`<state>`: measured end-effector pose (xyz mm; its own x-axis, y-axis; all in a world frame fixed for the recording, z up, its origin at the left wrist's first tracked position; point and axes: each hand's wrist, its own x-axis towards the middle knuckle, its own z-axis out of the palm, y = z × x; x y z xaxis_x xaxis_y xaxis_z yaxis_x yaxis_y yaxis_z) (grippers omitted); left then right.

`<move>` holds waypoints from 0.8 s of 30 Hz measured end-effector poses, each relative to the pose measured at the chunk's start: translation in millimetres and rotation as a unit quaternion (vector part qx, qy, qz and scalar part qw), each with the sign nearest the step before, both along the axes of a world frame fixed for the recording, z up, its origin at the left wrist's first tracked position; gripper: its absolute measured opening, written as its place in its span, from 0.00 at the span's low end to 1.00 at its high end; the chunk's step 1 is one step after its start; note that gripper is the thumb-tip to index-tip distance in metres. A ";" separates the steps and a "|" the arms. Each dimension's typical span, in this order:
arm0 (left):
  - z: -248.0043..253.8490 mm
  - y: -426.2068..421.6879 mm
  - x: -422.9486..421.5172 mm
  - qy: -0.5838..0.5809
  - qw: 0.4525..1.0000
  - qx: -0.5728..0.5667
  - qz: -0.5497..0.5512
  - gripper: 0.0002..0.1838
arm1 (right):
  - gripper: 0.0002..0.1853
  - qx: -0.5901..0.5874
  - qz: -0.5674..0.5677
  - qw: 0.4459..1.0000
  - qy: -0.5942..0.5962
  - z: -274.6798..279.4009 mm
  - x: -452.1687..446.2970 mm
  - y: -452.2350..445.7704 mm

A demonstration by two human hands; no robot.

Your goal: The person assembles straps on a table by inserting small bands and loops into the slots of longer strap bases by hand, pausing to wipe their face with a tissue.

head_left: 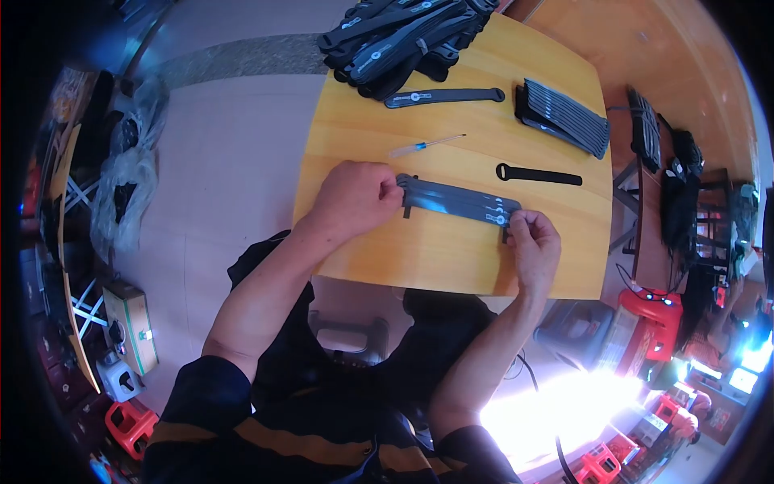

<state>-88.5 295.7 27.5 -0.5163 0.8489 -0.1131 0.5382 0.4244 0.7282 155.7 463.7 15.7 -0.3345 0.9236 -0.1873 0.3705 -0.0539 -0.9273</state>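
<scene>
A short stack of dark grey straps with white print [455, 202] lies across the wooden table between my hands. My left hand [355, 198] is closed on its left end, fingers curled inward. At the right end, my right hand [535, 242] pinches the stack between thumb and fingers. Small dark tabs stick out below the stack near both ends. Beyond it lie a screwdriver with a clear and blue handle [421, 147] and a single black strap with a ring-shaped end [538, 174].
A big pile of printed dark straps [403, 44] covers the table's far left corner, with one loose strap [443, 98] before it. A neat strap bundle [562, 118] lies at the far right. Red stools [650, 323] and a grey stool [574, 329] stand beyond the table [355, 262].
</scene>
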 end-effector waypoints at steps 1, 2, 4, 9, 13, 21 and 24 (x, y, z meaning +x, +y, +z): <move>-2.8 -1.5 -0.4 0.000 1.000 0.013 0.002 0.09 | 0.06 -0.007 -0.002 1.000 0.004 0.0 -1.0 0.0; -4.8 -1.3 -0.2 0.000 1.000 0.026 0.000 0.09 | 0.06 -0.013 -0.007 1.000 0.007 0.3 -0.2 0.2; -5.5 -1.0 -0.9 0.003 1.000 0.023 0.000 0.09 | 0.06 -0.010 -0.003 1.000 0.005 0.8 0.1 0.3; -2.7 -0.2 0.2 0.021 1.000 0.006 -0.002 0.09 | 0.06 -0.019 0.002 1.000 -0.014 3.5 -1.0 0.0; -5.9 -0.2 0.1 0.037 0.999 0.014 -0.006 0.09 | 0.06 -0.015 0.000 1.000 -0.010 0.9 -1.3 1.1; -0.9 -1.0 2.8 0.011 1.000 0.012 0.007 0.09 | 0.07 -0.001 -0.012 1.000 -0.015 -1.3 -1.6 1.2; -1.0 -0.6 3.1 0.013 1.000 0.016 0.008 0.09 | 0.07 -0.003 -0.017 1.000 -0.007 0.3 -2.6 0.5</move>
<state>-85.4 295.1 26.5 -0.5328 0.8431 -0.0720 0.5508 0.4102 0.7268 153.1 464.2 15.9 -0.3003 0.9332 -0.1975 0.3813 -0.0723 -0.9216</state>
